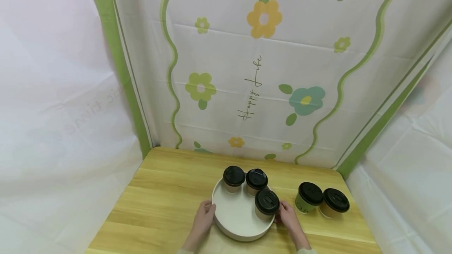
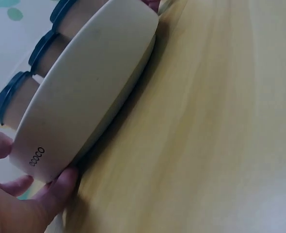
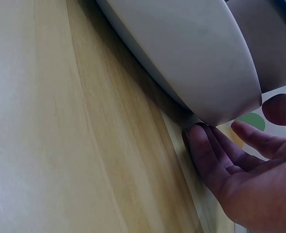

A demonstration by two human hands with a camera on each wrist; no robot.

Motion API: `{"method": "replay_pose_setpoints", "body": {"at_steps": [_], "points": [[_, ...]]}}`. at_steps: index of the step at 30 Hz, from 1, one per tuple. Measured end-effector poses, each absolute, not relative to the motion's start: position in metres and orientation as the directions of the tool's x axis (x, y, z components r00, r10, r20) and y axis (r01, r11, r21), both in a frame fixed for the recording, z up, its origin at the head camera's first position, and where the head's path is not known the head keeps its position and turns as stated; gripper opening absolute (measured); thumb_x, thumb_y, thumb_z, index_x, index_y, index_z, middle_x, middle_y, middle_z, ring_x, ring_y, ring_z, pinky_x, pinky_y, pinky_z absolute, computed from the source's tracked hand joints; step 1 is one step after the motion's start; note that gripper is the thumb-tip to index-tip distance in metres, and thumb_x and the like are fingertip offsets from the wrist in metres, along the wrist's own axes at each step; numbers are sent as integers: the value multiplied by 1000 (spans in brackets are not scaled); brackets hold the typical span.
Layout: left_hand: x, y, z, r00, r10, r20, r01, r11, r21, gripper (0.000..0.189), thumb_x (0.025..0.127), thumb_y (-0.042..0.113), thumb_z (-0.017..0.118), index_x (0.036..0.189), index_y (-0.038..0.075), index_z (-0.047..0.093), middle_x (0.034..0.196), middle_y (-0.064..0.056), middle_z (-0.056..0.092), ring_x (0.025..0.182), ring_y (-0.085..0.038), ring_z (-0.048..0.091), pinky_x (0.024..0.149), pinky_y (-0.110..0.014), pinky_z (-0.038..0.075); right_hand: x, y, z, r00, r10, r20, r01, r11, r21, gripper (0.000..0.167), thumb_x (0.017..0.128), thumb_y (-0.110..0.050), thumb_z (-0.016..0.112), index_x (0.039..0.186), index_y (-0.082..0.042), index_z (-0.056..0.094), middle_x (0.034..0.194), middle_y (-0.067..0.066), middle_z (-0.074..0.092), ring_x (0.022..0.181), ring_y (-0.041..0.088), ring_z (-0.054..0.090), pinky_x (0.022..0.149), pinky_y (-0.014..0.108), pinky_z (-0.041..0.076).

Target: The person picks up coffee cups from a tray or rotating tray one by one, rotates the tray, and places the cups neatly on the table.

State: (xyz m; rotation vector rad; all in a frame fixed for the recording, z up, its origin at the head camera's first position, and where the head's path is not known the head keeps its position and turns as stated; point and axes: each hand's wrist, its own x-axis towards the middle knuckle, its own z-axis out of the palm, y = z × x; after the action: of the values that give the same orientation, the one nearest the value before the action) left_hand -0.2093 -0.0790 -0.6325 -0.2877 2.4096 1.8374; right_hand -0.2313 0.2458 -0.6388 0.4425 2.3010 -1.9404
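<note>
A round white tray (image 1: 238, 232) holds three paper cups with black lids: a back-left cup (image 1: 233, 179), a back-right cup (image 1: 256, 181) and a front-right cup (image 1: 266, 205). My left hand (image 1: 205, 216) grips the tray's left side. In the left wrist view, its fingers (image 2: 63, 187) reach the bottom edge below the printed letters. On the opposite side my right hand (image 1: 287, 216) holds the tray, its thumb (image 3: 277, 109) up by the rim and its fingers (image 3: 203, 148) at the base. The front-right cup stands close beside this hand.
Right of the tray, a green cup (image 1: 306, 200) and a brown cup (image 1: 332, 204), both black-lidded, stand side by side on the wooden table (image 1: 152, 203). A flower-printed curtain (image 1: 226, 62) hangs behind the table, with white sheets along both sides.
</note>
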Motion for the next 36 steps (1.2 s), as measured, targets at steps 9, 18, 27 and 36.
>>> {"method": "replay_pose_setpoints", "body": {"at_steps": [9, 18, 27, 36], "points": [[-234, -85, -637, -977, -102, -185, -205, 238, 949, 51, 101, 40, 50, 134, 0, 51, 126, -24, 61, 113, -38, 61, 97, -54, 52, -230, 244, -639, -954, 161, -255, 278, 143, -950, 37, 106, -28, 44, 116, 5, 57, 82, 1, 63, 69, 14, 60, 59, 29, 55], [-248, -89, -638, -978, -83, -191, -206, 256, 944, 59, 101, 47, 48, 134, -1, 51, 131, -26, 58, 120, -42, 57, 101, -56, 48, -227, 243, -631, -950, 157, -270, 293, 155, -943, 38, 104, -28, 47, 121, 5, 55, 88, 4, 64, 74, 14, 61, 61, 29, 55], [-249, -91, -638, -979, -81, -187, -202, 253, 946, 57, 101, 46, 48, 132, -1, 53, 127, -24, 60, 116, -39, 59, 100, -55, 49, -221, 247, -595, -979, 159, -125, 163, 253, -954, 43, 104, -26, 48, 131, 7, 53, 117, 26, 65, 86, 14, 68, 75, 37, 61], [-248, -91, -641, -976, -71, -207, -218, 232, 948, 59, 100, 49, 49, 131, -1, 54, 124, -20, 62, 114, -35, 60, 99, -53, 50, -221, 254, -567, -989, 147, -37, 80, 296, -952, 45, 103, -34, 50, 132, 0, 53, 121, 22, 64, 88, 5, 67, 77, 35, 61]]}}
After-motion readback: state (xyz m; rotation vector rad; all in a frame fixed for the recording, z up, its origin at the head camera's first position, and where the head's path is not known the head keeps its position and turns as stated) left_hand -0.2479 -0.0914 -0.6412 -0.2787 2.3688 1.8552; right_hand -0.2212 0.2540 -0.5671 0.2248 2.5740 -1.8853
